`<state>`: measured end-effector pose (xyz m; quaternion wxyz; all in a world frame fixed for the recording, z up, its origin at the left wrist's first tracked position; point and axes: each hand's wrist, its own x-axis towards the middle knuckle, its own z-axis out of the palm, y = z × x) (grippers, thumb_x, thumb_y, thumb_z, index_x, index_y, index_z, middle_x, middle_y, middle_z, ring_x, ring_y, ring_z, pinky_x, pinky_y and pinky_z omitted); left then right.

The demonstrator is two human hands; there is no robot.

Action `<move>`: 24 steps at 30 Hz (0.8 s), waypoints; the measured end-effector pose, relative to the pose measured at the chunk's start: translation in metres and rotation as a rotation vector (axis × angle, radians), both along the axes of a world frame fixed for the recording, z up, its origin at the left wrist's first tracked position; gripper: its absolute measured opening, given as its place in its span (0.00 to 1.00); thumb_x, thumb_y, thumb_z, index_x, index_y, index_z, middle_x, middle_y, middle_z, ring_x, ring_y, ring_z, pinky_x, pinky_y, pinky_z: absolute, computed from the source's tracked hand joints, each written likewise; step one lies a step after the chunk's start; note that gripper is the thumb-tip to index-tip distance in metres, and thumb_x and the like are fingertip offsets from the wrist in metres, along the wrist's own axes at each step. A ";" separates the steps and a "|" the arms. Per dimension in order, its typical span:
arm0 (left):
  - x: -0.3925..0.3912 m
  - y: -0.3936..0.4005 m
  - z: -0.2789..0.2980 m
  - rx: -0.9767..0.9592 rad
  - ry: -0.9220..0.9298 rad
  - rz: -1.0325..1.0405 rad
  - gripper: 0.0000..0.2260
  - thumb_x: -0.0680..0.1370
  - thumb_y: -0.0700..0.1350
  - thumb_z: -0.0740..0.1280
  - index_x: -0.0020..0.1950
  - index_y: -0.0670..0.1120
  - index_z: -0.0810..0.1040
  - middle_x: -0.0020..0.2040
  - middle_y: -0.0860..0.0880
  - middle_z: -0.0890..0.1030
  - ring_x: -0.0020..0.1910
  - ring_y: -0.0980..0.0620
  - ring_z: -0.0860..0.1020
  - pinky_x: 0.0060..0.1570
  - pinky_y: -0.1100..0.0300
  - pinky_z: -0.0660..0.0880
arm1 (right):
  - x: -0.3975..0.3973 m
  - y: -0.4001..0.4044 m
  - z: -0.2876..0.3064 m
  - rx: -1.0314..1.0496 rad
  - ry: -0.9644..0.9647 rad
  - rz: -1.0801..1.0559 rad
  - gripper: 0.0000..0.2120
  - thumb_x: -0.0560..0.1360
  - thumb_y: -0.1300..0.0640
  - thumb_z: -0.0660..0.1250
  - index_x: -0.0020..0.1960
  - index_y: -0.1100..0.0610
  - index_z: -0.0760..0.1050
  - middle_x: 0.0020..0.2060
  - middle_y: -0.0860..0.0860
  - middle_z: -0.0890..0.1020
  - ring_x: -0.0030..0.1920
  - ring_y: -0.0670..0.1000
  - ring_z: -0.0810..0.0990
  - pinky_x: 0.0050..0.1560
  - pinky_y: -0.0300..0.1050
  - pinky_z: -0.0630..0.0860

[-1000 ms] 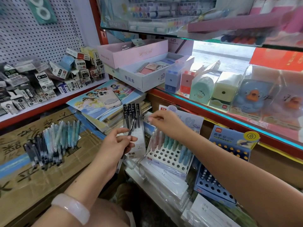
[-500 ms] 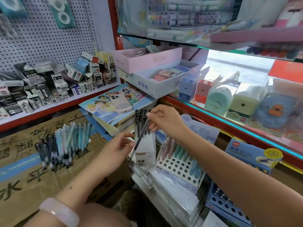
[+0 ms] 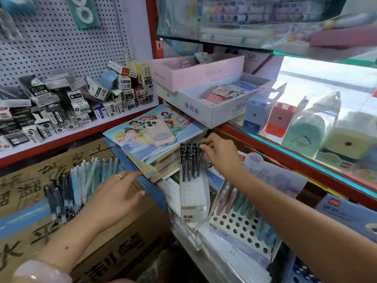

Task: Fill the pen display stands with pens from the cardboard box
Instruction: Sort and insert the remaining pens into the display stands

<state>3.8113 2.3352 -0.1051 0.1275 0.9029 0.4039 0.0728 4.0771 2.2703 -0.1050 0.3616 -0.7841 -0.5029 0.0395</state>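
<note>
Light: bright, daylight glare from window (image 3: 318,82) upper right | Blur: soft motion smear throughout | Edges: wide-angle bowing
</note>
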 end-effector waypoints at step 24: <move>-0.063 0.004 0.000 -0.190 -0.203 0.228 0.19 0.78 0.51 0.61 0.69 0.51 0.67 0.68 0.51 0.70 0.66 0.52 0.69 0.58 0.60 0.66 | -0.054 0.018 0.047 -0.160 -0.144 0.193 0.13 0.77 0.49 0.63 0.54 0.56 0.77 0.46 0.50 0.81 0.45 0.48 0.78 0.48 0.42 0.75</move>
